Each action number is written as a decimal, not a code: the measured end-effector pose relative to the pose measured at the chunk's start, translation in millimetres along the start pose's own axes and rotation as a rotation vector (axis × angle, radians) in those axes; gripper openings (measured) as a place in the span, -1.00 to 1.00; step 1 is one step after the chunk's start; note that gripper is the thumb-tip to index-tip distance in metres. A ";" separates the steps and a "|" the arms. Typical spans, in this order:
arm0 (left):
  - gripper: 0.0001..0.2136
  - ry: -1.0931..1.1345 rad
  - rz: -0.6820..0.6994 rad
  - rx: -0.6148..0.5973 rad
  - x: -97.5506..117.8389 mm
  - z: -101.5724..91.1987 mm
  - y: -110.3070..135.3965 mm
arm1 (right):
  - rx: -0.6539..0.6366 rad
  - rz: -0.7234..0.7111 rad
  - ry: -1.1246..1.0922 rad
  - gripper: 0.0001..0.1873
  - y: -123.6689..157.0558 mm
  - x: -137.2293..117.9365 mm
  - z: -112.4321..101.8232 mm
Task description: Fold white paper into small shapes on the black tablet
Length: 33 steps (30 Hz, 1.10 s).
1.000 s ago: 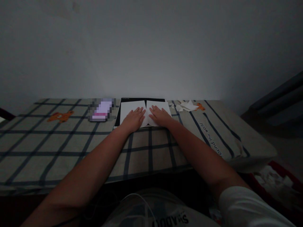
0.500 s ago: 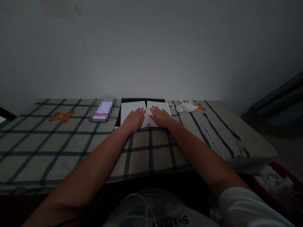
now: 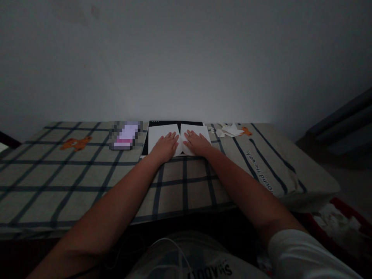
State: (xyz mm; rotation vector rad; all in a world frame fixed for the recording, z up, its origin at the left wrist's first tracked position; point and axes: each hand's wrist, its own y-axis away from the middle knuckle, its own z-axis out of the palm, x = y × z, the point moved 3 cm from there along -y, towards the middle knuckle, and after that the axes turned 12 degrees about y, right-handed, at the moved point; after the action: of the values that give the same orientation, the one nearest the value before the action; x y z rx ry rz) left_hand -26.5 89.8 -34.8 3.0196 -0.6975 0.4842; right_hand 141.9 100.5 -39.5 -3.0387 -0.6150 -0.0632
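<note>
White paper lies on a black mat, its two sides meeting near a narrow dark gap at the middle. On the paper's left side my left hand rests flat, palm down, fingers stretched out. My right hand lies flat on the right side in the same way. The fingertips of both hands point away from me, close to the gap. Neither hand grips anything. What lies under the palms is hidden.
A checked cloth covers the table. Left of the mat lies a blurred-out phone-like object. Torn paper scraps lie to the right. A wall stands behind. Low on the right is a red bin holding crumpled paper.
</note>
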 end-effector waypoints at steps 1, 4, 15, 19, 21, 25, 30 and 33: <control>-0.50 -0.001 0.002 0.001 -0.2 0.1 -0.1 | -0.004 -0.001 -0.004 -0.34 0.3 0.0 -0.4; -0.50 -0.005 -0.002 0.003 0.1 -0.3 0.1 | -0.009 -0.001 -0.008 -0.34 0.8 0.3 -1.1; -0.50 -0.020 -0.001 0.002 3.2 -1.3 1.3 | -0.002 -0.002 0.011 -0.32 -1.0 2.2 2.7; -0.50 -0.022 -0.005 0.008 2.1 0.0 1.7 | -0.002 0.009 0.019 -0.33 0.8 0.9 0.9; -0.49 -0.015 -0.005 0.010 0.3 0.9 1.5 | -0.010 0.014 0.017 -0.33 1.2 0.9 0.2; -0.49 0.005 0.040 0.033 -3.3 -0.1 0.9 | -0.017 0.005 0.004 -0.33 1.6 1.6 -1.6; -0.50 -0.008 0.097 0.116 -2.0 -8.2 1.8 | -0.010 0.010 0.004 -0.34 1.2 3.3 -2.1; -0.49 -0.030 0.099 0.109 -0.8 -7.4 2.1 | -0.004 0.009 -0.003 -0.34 -0.5 3.9 -1.6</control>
State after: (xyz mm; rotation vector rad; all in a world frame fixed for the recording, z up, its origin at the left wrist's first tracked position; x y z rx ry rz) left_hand -30.3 88.8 -28.1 3.1104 -0.8533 0.4965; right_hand 145.3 102.4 -37.7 -3.0459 -0.6020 -0.0601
